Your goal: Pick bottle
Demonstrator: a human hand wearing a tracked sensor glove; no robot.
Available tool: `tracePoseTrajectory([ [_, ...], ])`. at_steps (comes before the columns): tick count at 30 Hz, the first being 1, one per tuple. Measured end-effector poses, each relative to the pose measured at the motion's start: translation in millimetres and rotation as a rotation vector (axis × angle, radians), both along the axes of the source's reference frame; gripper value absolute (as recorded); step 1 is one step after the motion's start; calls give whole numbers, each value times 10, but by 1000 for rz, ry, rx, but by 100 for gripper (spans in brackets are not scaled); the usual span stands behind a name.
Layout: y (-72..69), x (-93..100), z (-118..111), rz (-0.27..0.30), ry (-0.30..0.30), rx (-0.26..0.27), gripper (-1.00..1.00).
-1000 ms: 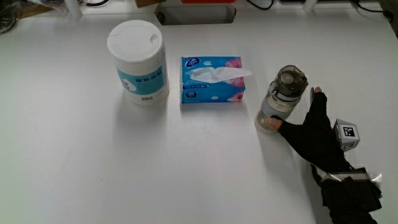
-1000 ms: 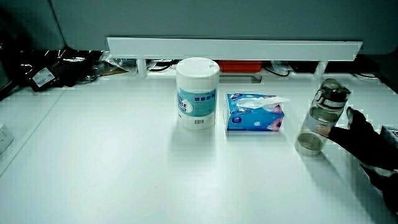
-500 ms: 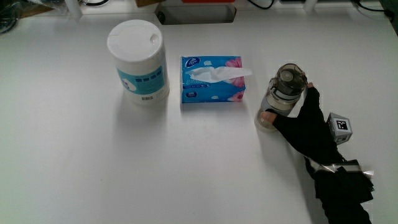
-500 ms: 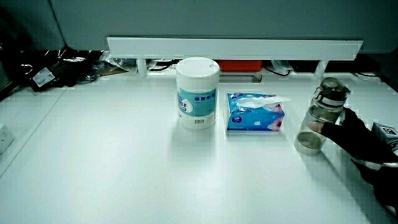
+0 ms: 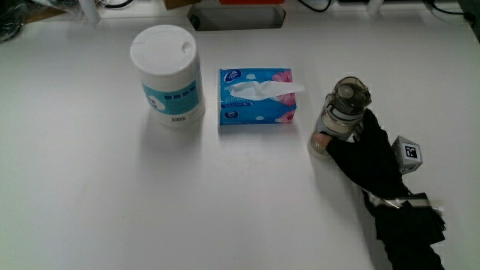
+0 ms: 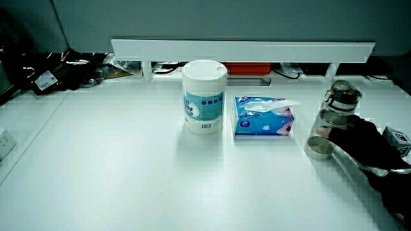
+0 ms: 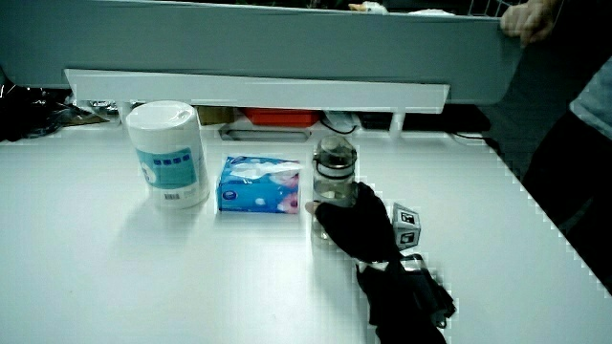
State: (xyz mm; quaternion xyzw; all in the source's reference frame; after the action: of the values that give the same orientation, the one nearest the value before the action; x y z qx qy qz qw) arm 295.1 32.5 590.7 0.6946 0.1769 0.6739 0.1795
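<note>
A clear bottle (image 5: 341,112) with a dark grey cap stands upright on the white table (image 5: 150,202), beside a blue tissue box. The bottle also shows in both side views (image 6: 334,115) (image 7: 334,172). The gloved hand (image 5: 364,154) wraps around the bottle's lower body from the person's side, thumb and fingers closed against the glass. A fingertip shows through the clear wall near the base. The patterned cube (image 5: 407,152) sits on the back of the hand. The bottle still rests on the table.
A blue tissue box (image 5: 256,96) lies between the bottle and a white wipes canister (image 5: 166,73). A low white partition (image 6: 241,48) runs along the table's edge farthest from the person.
The hand slid in toward the bottle and its fingers closed around the lower body. The bottle has not moved.
</note>
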Motion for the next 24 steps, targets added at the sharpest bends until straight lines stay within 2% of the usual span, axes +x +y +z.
tracePoseTrajectory([
  [4,3,8,17,18,-10,24,55],
  [9,11,19,0,22,29,42,77],
  [13,26,24,4,42,31,79,95],
  [14,29,37,14,42,51,72,100],
  [19,32,18,-75,43,72,104,100],
  [21,12,27,-95,31,85,105,100],
  [24,-43,-27,-243,-3,96,147,100],
])
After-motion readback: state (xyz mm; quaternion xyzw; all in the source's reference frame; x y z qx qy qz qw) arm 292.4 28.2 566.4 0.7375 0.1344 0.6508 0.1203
